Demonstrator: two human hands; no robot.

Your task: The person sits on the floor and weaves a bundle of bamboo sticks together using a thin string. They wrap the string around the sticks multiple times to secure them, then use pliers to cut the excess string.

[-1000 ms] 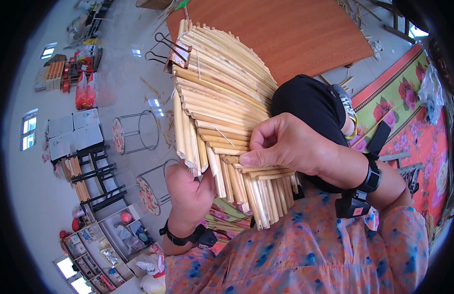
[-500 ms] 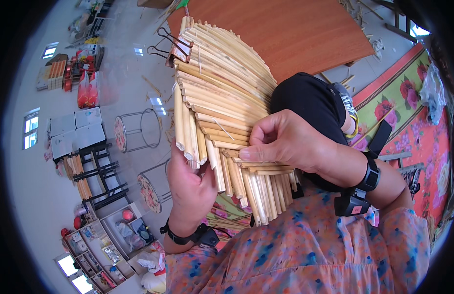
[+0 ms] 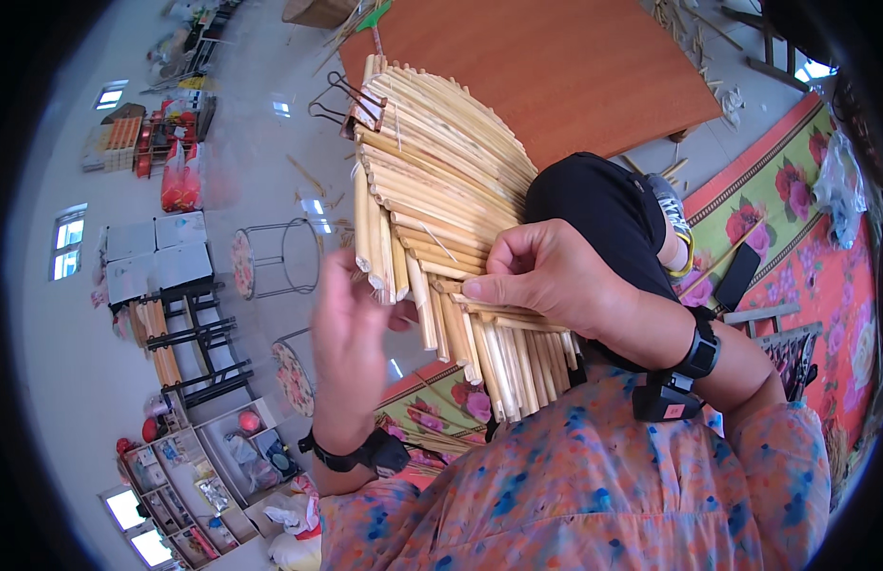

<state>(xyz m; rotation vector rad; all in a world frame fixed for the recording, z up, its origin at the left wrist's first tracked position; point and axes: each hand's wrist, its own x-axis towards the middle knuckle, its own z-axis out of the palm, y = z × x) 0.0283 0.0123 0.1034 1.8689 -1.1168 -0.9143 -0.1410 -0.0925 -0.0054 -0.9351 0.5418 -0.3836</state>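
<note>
Against my lap, my right hand [image 3: 546, 276] is pinching the fan-shaped mat of pale bamboo strips [image 3: 441, 219] steady, grip clenched; my left hand [image 3: 351, 343] is hovering released, fingers beside the strip ends.

1. Left hand [image 3: 346, 352] is motion-blurred, fingertips lost behind the reed panel [image 3: 441, 190].
2. Right hand [image 3: 546, 276] covers the panel's right edge.
3. Panel's lower stick ends vanish behind the floral sleeve [image 3: 594, 485].
</note>
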